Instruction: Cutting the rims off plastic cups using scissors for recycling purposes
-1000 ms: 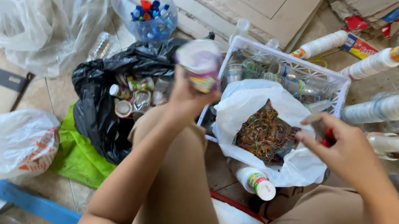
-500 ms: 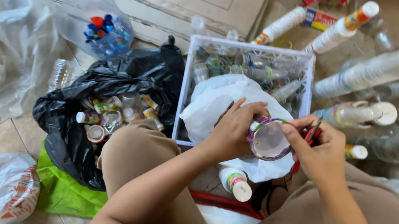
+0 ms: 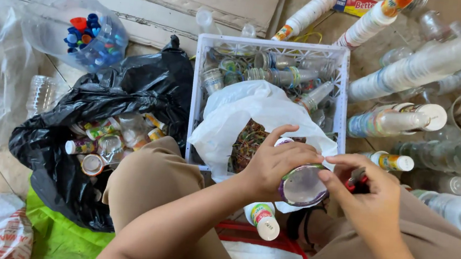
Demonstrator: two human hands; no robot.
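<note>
Left hand: we clamp it around a small plastic cup, foil lid facing up.
Right hand: fingertips touch the lid's edge.
Cup position: over our lap, just before the white basket and white bag.

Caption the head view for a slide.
Left hand holds a small plastic cup while the right hand picks at its rim, above a white crate of sorted plastics.
</note>
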